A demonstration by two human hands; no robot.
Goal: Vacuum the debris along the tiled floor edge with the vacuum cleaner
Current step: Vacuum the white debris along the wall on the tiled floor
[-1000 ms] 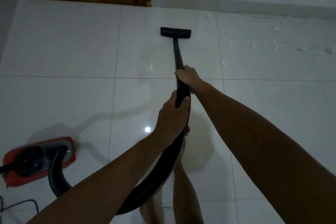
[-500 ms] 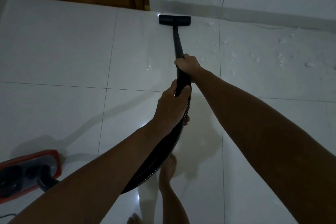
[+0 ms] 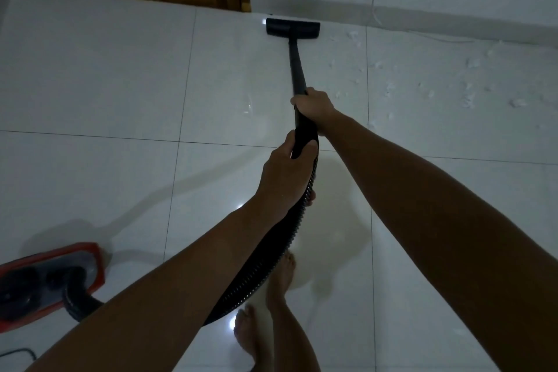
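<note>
Along the wand (image 3: 297, 69), both outstretched hands grip, fingers seemingly wrapped.

No text, label, brand or number can be read on anything here.

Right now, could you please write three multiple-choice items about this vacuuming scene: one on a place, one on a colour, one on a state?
1. Where does the floor nozzle sit?
A. near the wall edge, beside the wooden door
B. under the canister
C. on a carpet

2. What colour is the canister?
A. blue
B. red
C. yellow

3. How is the wand held?
A. left hand only
B. nobody holds it
C. both hands

Answers: 1 A, it lies by the skirting; 2 B, its shell is red; 3 C, the right hand and left hand both grip it.
</note>
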